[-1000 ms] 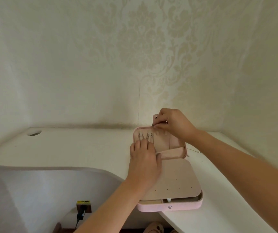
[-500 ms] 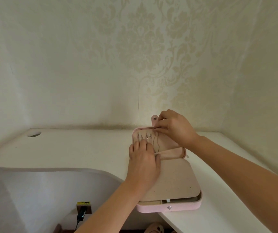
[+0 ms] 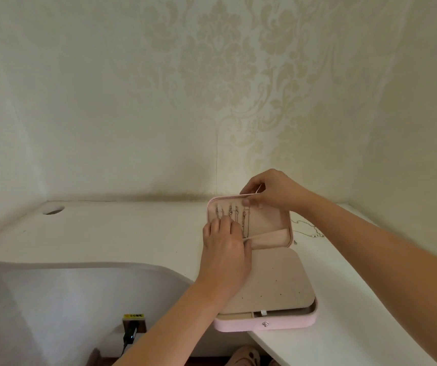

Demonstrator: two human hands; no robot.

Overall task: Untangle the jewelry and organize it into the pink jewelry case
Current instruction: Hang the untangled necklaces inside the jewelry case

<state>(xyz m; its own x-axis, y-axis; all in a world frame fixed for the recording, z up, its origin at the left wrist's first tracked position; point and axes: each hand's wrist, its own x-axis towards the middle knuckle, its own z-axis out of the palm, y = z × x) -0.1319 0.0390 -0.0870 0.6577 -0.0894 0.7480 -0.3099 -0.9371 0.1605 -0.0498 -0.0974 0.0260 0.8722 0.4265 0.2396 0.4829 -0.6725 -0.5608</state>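
Observation:
The pink jewelry case (image 3: 286,324) lies open at the table's front edge, its lid (image 3: 273,217) standing up at the back. Several thin chains (image 3: 238,216) hang from hooks in a row inside the lid. My left hand (image 3: 225,249) rests on the lid's lower left with fingers over the chains' lower ends; its thumb presses the elastic pocket band (image 3: 267,237). My right hand (image 3: 270,191) pinches the lid's top edge, just above the hooks. A beige earring panel (image 3: 278,281) covers the case's base. A loose thin necklace (image 3: 310,231) lies on the table right of the lid.
The white curved table (image 3: 106,233) meets patterned wallpaper at the back and right. A round cable hole (image 3: 53,210) sits at its far left. Below the table are a wall socket with a black plug (image 3: 131,331) and a slipper (image 3: 244,356).
My right hand has shifted slightly along the lid's top edge and now covers the snap tab. The camera tilted up a little. The left hand has stayed in place.

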